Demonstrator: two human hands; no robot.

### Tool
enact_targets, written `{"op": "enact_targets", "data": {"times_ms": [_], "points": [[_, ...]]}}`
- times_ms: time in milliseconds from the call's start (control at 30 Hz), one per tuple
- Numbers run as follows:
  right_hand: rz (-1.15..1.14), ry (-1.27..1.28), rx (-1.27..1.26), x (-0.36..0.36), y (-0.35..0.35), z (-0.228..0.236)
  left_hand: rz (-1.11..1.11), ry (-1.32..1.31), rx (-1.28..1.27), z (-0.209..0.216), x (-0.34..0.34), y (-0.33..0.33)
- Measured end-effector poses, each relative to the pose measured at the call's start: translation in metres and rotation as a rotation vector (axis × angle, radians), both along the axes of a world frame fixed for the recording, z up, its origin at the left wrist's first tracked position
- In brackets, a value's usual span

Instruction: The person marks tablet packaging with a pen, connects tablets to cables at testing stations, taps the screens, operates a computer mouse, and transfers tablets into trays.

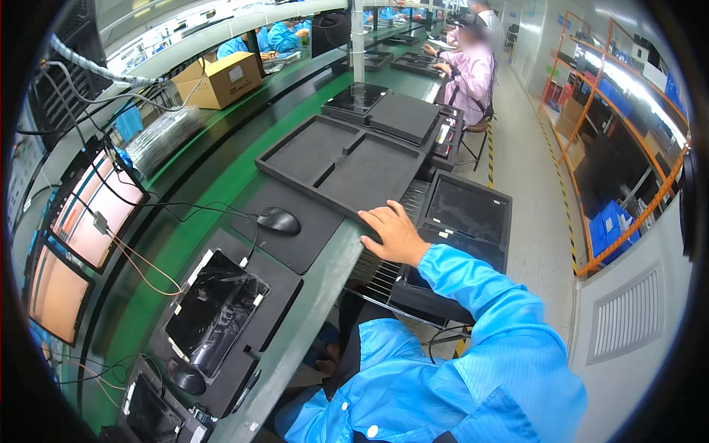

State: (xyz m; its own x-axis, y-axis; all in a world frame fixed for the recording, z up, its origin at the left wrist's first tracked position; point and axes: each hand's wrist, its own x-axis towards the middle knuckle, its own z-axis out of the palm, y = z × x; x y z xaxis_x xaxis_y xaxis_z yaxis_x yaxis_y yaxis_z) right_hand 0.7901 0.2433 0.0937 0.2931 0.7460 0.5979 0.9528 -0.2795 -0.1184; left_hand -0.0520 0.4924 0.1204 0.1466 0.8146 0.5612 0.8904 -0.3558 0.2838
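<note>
My right hand is at the near corner of a large black compartment tray. Its fingers bend over the tray's edge and the thumb sits lower, beside the bench edge. The tray's shallow compartments hold nothing that I can see. Part of its near side reaches past the bench edge. My left hand does not show. A black mouse lies on a dark mat left of the tray. Nearer, a dark screen panel under clear film rests on a black holder, with pale tabs along its edges.
Below my right forearm, a wire rack bears black trays with dark panels. More trays stand beyond the big tray. Lit monitors, cables and a cardboard box line the left. Ahead sits a person in pink. Orange shelving stands right.
</note>
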Motion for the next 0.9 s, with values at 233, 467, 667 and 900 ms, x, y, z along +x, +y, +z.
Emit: {"op": "enact_targets", "data": {"times_ms": [233, 467, 667, 900], "points": [[-0.056, -0.052, 0.209, -0.010, 0.015, -0.020, 0.090, -0.022, -0.082, 0.007, 0.012, -0.003], [-0.142, 0.004, 0.228, -0.007, 0.023, -0.029, 0.118, -0.058, -0.155, 0.012, 0.016, -0.006], [-0.138, 0.017, 0.266, -0.005, 0.028, -0.033, 0.123, -0.016, -0.154, 0.013, 0.020, -0.007], [-0.154, 0.026, 0.259, -0.007, 0.029, -0.033, 0.115, -0.033, -0.145, 0.015, 0.023, -0.008]]}}
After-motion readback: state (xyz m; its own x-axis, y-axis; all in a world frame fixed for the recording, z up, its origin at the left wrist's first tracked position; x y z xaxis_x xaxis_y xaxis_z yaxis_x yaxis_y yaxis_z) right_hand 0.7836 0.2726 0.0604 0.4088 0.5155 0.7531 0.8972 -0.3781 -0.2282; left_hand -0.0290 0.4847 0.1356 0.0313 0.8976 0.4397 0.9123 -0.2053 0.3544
